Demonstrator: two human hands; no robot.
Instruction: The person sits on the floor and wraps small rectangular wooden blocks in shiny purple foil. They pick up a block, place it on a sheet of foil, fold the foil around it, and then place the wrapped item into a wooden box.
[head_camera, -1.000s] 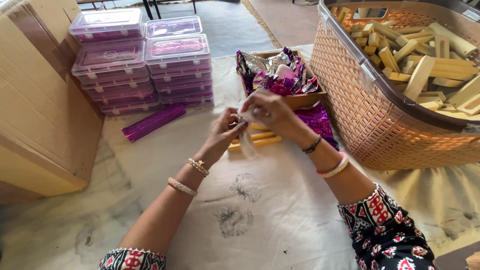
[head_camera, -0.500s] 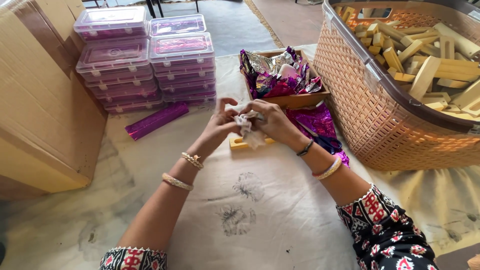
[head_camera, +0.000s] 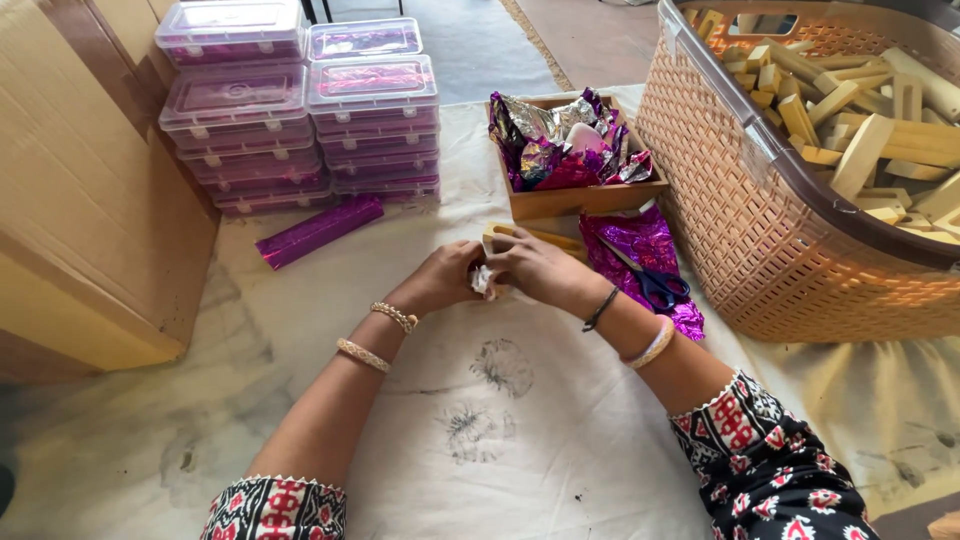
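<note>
Both hands meet over the white cloth (head_camera: 560, 440) at the middle of the view. The left hand (head_camera: 440, 280) and the right hand (head_camera: 535, 268) are curled close together, fingers pinched on a small crumpled white wad (head_camera: 483, 281) held between them; what the wad is cannot be made out. Just behind the hands lies a yellowish wooden block (head_camera: 540, 238), partly hidden by them.

Beyond the hands stands a shallow wooden tray (head_camera: 580, 198) heaped with crinkled purple and silver foil wrappers (head_camera: 560, 145). Beside the tray, to the right of the hands, a sheet of purple foil (head_camera: 640, 245) lies flat with a pair of dark scissors (head_camera: 650, 282) on it.

On the right a big woven plastic basket (head_camera: 760, 230) holds a pile of pale wooden blocks (head_camera: 880, 110), lying every which way.

At the far left, two stacks of clear plastic boxes (head_camera: 300, 120) with latched lids stand side by side, and purple shows through their lids and walls. A folded strip of purple foil (head_camera: 318, 230) lies on the cloth just in front of them. A cardboard box (head_camera: 80, 200) stands along the left edge.
</note>
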